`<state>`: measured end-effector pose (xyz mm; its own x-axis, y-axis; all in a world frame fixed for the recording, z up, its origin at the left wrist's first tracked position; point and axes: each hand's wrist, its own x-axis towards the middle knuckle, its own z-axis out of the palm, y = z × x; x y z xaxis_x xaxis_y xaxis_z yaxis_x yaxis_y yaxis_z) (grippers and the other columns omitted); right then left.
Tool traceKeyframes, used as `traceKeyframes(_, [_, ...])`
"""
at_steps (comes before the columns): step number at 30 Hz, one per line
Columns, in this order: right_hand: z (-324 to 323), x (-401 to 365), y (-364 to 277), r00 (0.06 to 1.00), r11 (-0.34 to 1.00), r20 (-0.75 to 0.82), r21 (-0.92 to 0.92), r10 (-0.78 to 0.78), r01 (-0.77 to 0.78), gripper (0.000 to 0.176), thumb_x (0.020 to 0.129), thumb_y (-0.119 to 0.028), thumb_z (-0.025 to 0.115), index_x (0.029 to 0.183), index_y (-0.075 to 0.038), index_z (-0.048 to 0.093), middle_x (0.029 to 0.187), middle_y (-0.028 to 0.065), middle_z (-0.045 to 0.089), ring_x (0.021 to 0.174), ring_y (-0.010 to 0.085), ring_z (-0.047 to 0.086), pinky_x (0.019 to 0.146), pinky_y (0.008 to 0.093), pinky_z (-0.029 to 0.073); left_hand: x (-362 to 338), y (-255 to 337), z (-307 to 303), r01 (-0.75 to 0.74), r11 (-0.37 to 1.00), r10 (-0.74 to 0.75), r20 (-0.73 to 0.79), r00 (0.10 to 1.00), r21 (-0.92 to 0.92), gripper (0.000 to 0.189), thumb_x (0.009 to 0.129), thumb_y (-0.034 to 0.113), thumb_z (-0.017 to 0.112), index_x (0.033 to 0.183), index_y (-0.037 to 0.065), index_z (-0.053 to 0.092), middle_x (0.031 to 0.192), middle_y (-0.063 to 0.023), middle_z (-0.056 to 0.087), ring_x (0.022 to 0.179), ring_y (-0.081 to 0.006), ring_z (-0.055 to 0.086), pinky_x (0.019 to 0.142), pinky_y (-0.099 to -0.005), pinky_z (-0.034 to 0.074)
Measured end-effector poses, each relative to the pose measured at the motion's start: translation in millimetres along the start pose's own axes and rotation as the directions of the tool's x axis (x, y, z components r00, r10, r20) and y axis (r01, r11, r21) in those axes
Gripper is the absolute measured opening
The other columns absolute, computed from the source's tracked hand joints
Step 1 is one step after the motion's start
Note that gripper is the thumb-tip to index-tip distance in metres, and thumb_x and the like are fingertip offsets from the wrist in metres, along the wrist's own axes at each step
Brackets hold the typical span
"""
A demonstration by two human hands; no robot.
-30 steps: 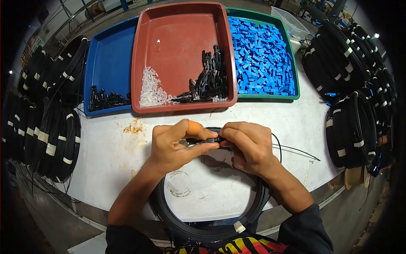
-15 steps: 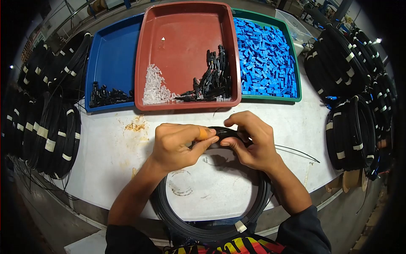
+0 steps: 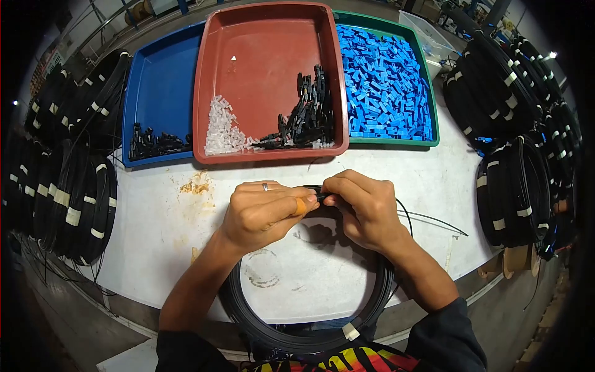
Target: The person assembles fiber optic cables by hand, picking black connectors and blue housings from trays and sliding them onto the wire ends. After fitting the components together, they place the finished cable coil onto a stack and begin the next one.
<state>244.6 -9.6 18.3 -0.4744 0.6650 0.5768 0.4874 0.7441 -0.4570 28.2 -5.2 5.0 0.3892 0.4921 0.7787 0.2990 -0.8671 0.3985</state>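
A large coil of black cable (image 3: 235,302) rests on the white table's near side and hangs over its front edge, a white tape band (image 3: 351,332) around its lower right. My left hand (image 3: 260,214), with a ring and an orange bandage on its fingers, is closed on the far side of the coil. Opposite it, my right hand (image 3: 365,208) pinches the black cable there, fingertips almost touching the left ones. Fingers hide much of the small dark piece between them. A loose cable end (image 3: 437,222) sticks out to the right past my right hand.
Behind my hands stand a red tray (image 3: 266,56) with clear and black small parts, a blue tray (image 3: 161,80) with black parts, and a green tray (image 3: 434,118) full of blue clips. Taped cable coils stack at left (image 3: 68,204) and right (image 3: 511,192).
My right hand's raised index finger has come down onto the cable, and its fingertips have moved left against the left ones. A cable loop now shows beside my right wrist.
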Motion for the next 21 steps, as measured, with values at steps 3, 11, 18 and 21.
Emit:
traceKeyframes(3, [5.1,-1.5,10.6,1.0,0.995,-0.007,0.101,0.02,-0.019,0.021,0.077,0.002,0.076,0.095,-0.003,0.067,0.084,0.0075,0.068,0.066,0.0256,0.068,0.054,0.0356,0.053,2.7,4.3,-1.3,0.001,1.0,-0.001,-0.005,1.0,0.028,0.014,0.074,0.001,0.085,0.075,0.002,0.071,0.081,-0.0114,0.077,0.067,-0.0214,0.075,0.06,-0.0279,0.06])
traceKeyframes(11, [0.3,0.0,-1.2,0.997,0.999,-0.07,0.029,-0.043,0.045,0.021,0.075,0.009,0.075,0.093,0.0,0.068,0.087,0.0106,0.071,0.069,0.0245,0.07,0.059,0.0317,0.054,0.2,4.9,-4.7,0.055,0.998,-0.055,0.053,0.997,0.004,0.015,0.073,0.0,0.087,0.083,0.0,0.076,0.081,-0.0143,0.077,0.069,-0.0223,0.076,0.059,-0.0273,0.058])
traceKeyframes(18, [5.5,1.3,2.5,0.996,0.978,-0.082,0.207,0.037,-0.02,0.025,0.071,0.005,0.075,0.094,-0.003,0.069,0.086,0.0085,0.071,0.069,0.0248,0.071,0.058,0.0343,0.055,-0.9,-0.2,-2.3,-0.017,1.0,0.017,0.008,1.0,0.025,0.017,0.072,-0.001,0.087,0.085,0.001,0.076,0.081,-0.0131,0.077,0.065,-0.0213,0.075,0.057,-0.0272,0.057])
traceKeyframes(21, [1.0,-2.0,1.5,0.997,0.997,-0.075,0.076,0.002,0.003,0.023,0.073,0.005,0.075,0.094,-0.002,0.069,0.085,0.009,0.071,0.069,0.0258,0.071,0.058,0.0346,0.054,-0.5,5.3,-4.4,0.076,0.997,-0.076,0.017,0.997,-0.008,0.016,0.073,-0.001,0.086,0.086,0.002,0.077,0.081,-0.0132,0.077,0.067,-0.022,0.075,0.057,-0.0276,0.056])
